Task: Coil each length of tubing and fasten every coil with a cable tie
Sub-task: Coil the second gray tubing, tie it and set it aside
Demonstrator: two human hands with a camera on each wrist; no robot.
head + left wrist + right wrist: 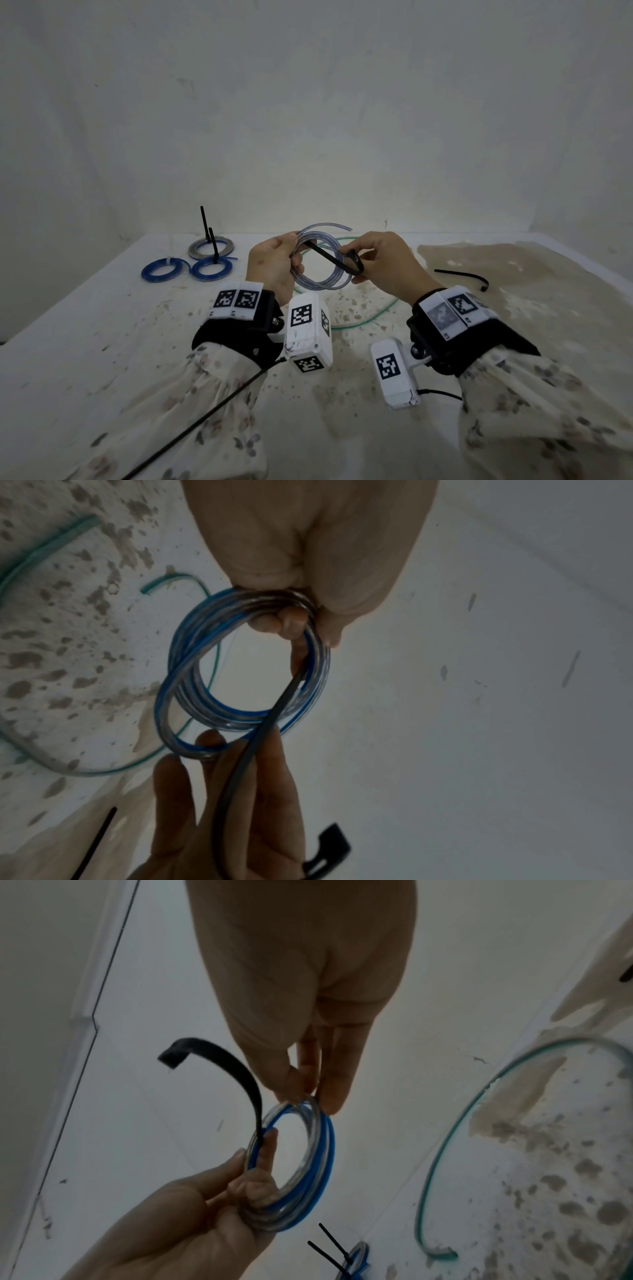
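Nearest, the left hand (274, 263) grips the clear blue-striped tubing coil (320, 262) at its nine o'clock rim. At three o'clock the right hand (383, 262) pinches the black cable tie (334, 260) crossing the coil above the stained white table (102, 325). No readable writing shows.

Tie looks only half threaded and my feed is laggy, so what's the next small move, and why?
Probably bend the cable tie round the coil and feed its tail into the head. The left hand grips the coil and one end of the tie, the right hand holds the strap, and the tie's head hangs free, unthreaded.
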